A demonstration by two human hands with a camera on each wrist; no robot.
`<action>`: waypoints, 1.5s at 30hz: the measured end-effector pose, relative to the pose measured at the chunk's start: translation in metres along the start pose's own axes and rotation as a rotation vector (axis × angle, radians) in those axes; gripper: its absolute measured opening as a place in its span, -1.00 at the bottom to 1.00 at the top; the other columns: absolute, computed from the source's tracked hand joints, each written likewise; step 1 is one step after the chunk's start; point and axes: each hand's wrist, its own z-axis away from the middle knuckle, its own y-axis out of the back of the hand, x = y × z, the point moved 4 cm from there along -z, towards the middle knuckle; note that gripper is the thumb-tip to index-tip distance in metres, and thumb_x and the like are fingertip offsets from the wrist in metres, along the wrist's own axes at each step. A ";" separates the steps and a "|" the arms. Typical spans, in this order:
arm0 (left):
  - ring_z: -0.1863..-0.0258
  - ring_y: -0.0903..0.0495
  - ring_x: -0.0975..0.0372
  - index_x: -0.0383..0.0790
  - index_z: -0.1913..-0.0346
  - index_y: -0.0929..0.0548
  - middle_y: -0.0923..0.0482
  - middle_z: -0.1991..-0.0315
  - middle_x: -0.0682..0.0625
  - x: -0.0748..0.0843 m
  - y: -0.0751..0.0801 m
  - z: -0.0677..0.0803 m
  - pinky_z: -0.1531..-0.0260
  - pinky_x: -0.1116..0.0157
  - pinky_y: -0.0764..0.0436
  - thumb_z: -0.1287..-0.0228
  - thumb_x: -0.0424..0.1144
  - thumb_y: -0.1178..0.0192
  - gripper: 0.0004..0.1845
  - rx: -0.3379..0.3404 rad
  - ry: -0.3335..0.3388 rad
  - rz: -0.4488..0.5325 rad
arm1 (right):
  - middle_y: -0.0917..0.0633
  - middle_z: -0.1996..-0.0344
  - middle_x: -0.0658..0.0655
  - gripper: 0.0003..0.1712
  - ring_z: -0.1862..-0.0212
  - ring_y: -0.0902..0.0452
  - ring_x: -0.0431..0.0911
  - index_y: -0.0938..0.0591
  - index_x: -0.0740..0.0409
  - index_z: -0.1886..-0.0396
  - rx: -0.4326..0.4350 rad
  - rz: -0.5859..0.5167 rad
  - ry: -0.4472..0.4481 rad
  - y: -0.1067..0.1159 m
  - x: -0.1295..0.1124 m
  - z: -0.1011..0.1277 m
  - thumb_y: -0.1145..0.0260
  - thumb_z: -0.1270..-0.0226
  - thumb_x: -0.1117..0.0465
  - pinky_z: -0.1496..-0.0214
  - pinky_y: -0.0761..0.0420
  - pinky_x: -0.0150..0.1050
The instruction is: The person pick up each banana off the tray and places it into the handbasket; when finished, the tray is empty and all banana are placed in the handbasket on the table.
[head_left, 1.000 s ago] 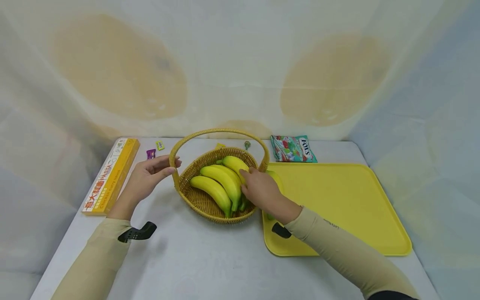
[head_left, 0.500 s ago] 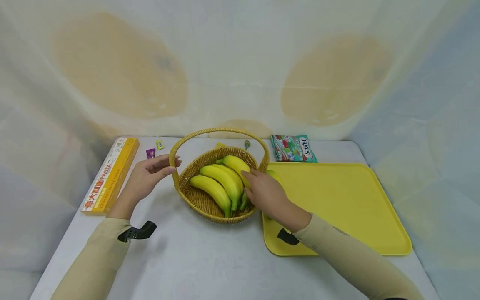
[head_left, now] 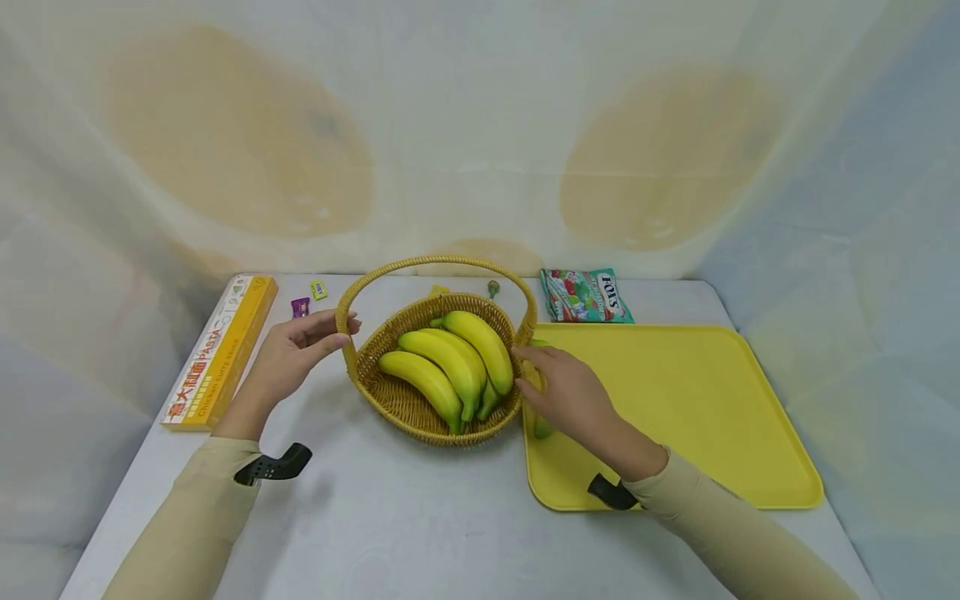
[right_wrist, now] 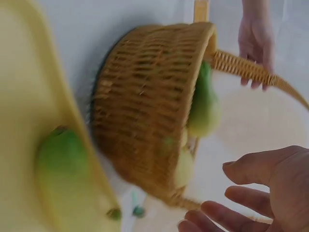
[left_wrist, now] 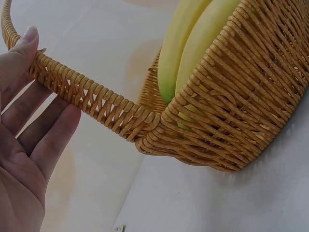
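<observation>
A wicker basket (head_left: 396, 410) with a tall arched handle stands on the white table, holding several yellow bananas (head_left: 444, 365). My left hand (head_left: 288, 354) holds the left side of the handle (left_wrist: 91, 94) between thumb and fingers. Beside the basket's right rim is my right hand (head_left: 573, 400), over the near-left part of the yellow tray (head_left: 675, 408). Its fingers (right_wrist: 253, 166) are spread and loosely bent, with nothing between thumb and fingers. Under it, a banana (right_wrist: 63, 174) with a green end lies on the tray, mostly hidden in the head view.
An orange and white pasta box (head_left: 221, 354) lies at the left. Near it are a purple wrapped sweet (head_left: 300, 307) and a yellow one (head_left: 318, 290). Behind the tray lies a green Fox's sweets bag (head_left: 587, 297). A small green round thing (head_left: 493, 288) sits behind the basket.
My right hand has drawn back from the bananas to the right, out over the basket's rim toward the tray. The left hand and basket stay in place.
</observation>
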 end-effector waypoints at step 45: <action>-0.06 -0.65 0.33 -0.17 -0.24 -0.66 -0.71 -0.11 -0.06 0.003 0.000 0.001 -0.10 0.51 -0.54 -0.46 -0.12 -0.27 -0.62 -0.003 0.006 -0.014 | -0.60 -0.18 0.46 -0.19 -0.12 -0.59 0.28 -0.30 0.10 -0.54 -0.143 -0.226 -0.414 -0.002 0.130 0.048 -0.32 -0.45 -0.12 0.09 -0.70 0.03</action>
